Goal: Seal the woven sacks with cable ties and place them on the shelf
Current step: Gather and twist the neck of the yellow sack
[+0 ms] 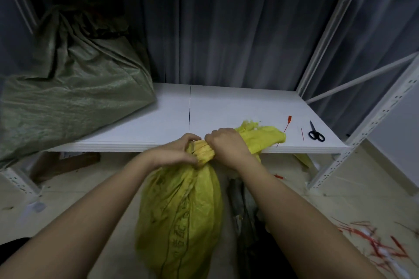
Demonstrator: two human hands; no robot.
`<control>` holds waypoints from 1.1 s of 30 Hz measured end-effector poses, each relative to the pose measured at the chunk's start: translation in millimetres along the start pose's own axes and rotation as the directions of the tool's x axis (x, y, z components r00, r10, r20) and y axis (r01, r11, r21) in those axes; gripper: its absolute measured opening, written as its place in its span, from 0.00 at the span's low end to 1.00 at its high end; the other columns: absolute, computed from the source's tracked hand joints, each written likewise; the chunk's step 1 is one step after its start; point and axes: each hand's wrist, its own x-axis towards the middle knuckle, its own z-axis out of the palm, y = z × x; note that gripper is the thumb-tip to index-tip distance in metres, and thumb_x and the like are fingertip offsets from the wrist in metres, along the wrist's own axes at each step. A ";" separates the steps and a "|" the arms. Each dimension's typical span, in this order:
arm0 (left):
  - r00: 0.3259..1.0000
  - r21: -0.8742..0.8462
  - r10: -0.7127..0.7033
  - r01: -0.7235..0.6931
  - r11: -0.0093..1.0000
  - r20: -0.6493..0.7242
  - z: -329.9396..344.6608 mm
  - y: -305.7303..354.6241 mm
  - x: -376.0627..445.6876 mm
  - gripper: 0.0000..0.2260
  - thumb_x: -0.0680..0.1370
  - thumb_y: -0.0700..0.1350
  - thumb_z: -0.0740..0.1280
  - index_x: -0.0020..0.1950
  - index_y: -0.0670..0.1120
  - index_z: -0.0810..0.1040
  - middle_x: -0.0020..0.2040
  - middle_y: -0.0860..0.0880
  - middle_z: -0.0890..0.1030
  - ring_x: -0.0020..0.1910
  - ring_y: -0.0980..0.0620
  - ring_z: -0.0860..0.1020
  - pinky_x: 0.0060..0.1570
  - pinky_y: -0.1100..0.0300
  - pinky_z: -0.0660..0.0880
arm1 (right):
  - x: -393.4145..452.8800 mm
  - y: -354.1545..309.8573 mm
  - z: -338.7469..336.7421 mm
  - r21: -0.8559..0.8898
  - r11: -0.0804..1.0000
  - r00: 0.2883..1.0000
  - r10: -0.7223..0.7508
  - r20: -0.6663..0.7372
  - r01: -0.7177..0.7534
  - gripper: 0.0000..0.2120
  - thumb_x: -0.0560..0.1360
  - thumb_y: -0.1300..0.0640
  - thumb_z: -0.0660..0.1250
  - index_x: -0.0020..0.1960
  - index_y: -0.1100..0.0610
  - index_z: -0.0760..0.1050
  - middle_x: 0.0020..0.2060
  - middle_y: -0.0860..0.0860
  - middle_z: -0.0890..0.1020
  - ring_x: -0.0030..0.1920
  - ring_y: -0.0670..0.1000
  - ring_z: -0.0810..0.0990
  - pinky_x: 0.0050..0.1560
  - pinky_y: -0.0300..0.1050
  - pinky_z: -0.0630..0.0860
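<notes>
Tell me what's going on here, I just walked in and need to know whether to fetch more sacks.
A person is gripping the bunched neck of a yellow woven sack with the left hand and right hand, in front of the white shelf. A red cable tie and scissors lie on the shelf. A green sack already sits there.

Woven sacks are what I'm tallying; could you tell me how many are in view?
2. A green sack lies on the shelf at its left end. A yellow sack stands on the floor before the shelf, its neck gripped by both hands. Others may be out of view.
</notes>
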 end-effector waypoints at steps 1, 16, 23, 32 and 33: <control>1.000 -0.063 0.008 -0.007 0.998 0.013 -4.4 -2.1 -2.2 0.39 0.58 0.57 0.73 0.66 0.52 0.67 0.61 0.51 0.75 0.60 0.52 0.74 0.63 0.53 0.72 | -2.1 0.3 0.1 -0.029 0.999 0.997 -0.028 -0.071 0.026 0.06 0.63 0.63 0.62 0.39 0.57 0.76 0.33 0.53 0.79 0.35 0.56 0.79 0.38 0.44 0.73; 0.939 0.313 0.135 -0.031 0.949 -0.315 18.8 -12.7 4.6 0.10 0.67 0.49 0.72 0.45 0.48 0.77 0.49 0.46 0.77 0.52 0.46 0.76 0.50 0.54 0.73 | -2.4 -4.7 -5.3 -0.041 0.986 0.986 -0.162 -0.041 0.160 0.21 0.65 0.52 0.71 0.56 0.55 0.73 0.49 0.55 0.78 0.50 0.58 0.76 0.47 0.49 0.69; 0.890 0.764 0.262 0.136 0.630 -0.374 42.8 -8.8 5.9 0.14 0.74 0.45 0.63 0.59 0.48 0.71 0.56 0.47 0.79 0.58 0.44 0.76 0.50 0.54 0.72 | 7.0 -12.5 -16.9 0.019 0.999 0.899 -0.034 0.436 0.029 0.23 0.69 0.44 0.69 0.61 0.49 0.71 0.57 0.51 0.78 0.62 0.56 0.68 0.56 0.50 0.65; 0.994 -0.006 -0.045 0.044 0.999 -0.102 11.6 -13.0 -4.5 0.29 0.69 0.52 0.75 0.63 0.50 0.64 0.57 0.51 0.75 0.54 0.52 0.75 0.50 0.60 0.70 | 6.3 -4.9 20.0 -0.197 0.967 0.982 -0.177 -0.073 0.159 0.05 0.60 0.58 0.66 0.36 0.55 0.73 0.25 0.51 0.75 0.25 0.54 0.75 0.34 0.43 0.71; 0.995 -0.035 -0.078 0.076 0.997 -0.057 5.9 -11.3 -5.5 0.31 0.69 0.54 0.75 0.67 0.51 0.64 0.61 0.51 0.74 0.58 0.53 0.74 0.55 0.61 0.69 | 5.7 -5.9 22.6 -0.229 0.962 0.959 -0.197 -0.203 0.150 0.03 0.62 0.60 0.62 0.36 0.55 0.72 0.26 0.51 0.74 0.26 0.54 0.74 0.37 0.46 0.69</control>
